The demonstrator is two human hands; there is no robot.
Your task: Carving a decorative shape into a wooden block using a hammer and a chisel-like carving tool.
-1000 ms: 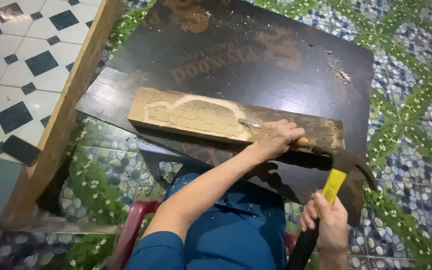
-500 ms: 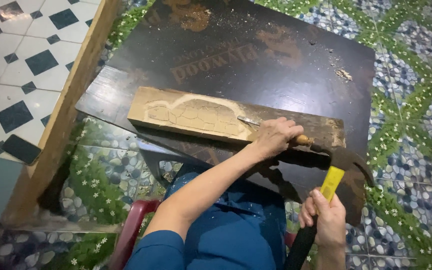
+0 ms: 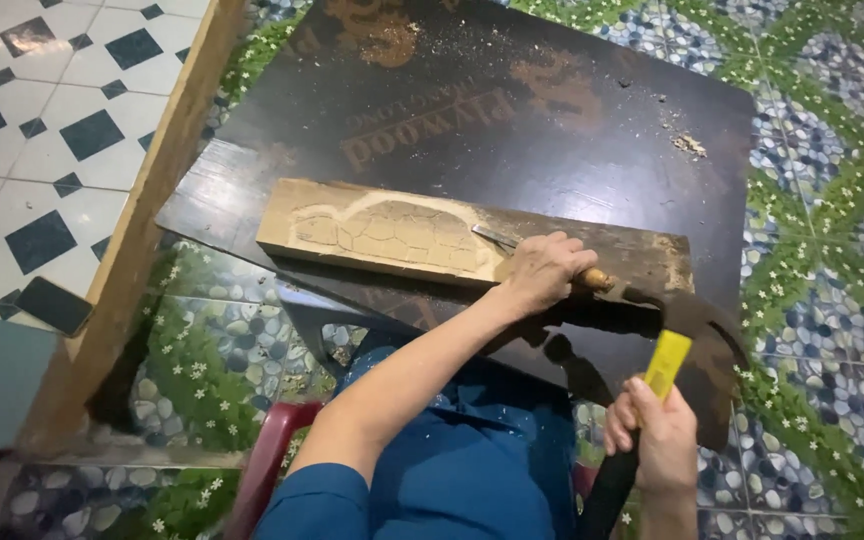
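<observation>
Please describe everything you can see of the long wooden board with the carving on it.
The wooden board is a long, pale plank lying flat and slightly slanted across a dark plywood sheet. Its left part bears a shallow relief, a domed outline filled with cracked-looking cells; its right part is darker and rough. The left hand rests on it, holding a chisel against the carving.

It looks like a makeshift home woodcarving spot: a dark plywood sheet (image 3: 552,130) dusted with sawdust lies over a pebble-patterned tiled floor (image 3: 832,180).
</observation>
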